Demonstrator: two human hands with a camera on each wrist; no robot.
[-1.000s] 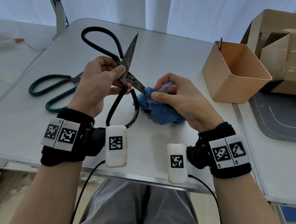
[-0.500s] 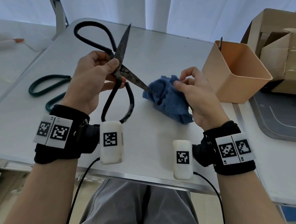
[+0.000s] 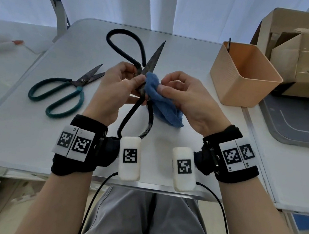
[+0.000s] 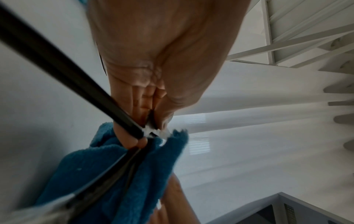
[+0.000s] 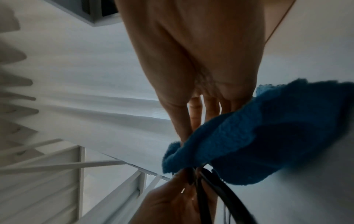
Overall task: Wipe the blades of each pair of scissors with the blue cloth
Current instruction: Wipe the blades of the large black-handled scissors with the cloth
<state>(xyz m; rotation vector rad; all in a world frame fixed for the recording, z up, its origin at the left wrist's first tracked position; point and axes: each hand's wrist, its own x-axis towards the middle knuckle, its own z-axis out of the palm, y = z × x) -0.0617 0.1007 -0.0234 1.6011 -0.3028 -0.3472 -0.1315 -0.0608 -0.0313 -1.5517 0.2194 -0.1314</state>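
My left hand [image 3: 117, 86] is raised in front of me, fingers and thumb curled tight in a grip. My right hand [image 3: 187, 97] sits just beside it, nearly touching, thumb and forefinger pinched together (the other fingers arch loosely above). Both forearms reach forward, wrists banded in black.

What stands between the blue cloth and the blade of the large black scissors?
Nothing visible: the right hand pinches the blue terry cloth directly against the large black iron scissors, gripped by the left hand.
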